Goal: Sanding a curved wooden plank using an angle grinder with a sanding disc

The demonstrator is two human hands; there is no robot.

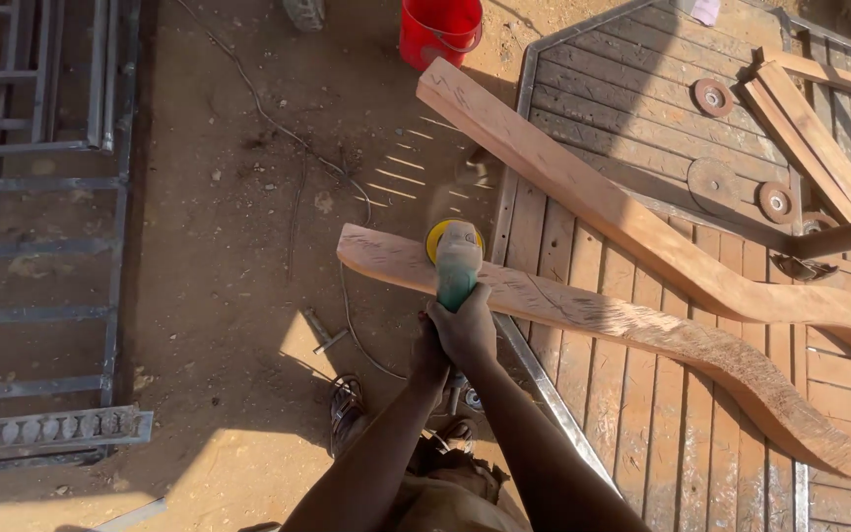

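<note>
Outdoors, an angle grinder [457, 264] is gripped at frame centre by both hands, fingers wrapped tight round its green body: right hand [469, 327] just beside the left hand [429, 353]. Its yellow disc is pressed to the near end of a curved wooden plank [642, 330], laid w/ a second plank [632, 222] across a slatted platform [632, 89] at right. Red bucket [439, 30] is seen at top centre, metal gate [41, 246] at left.

The grinder [457, 258] rests on the near plank [642, 330], bucket [440, 30] beyond.
</note>
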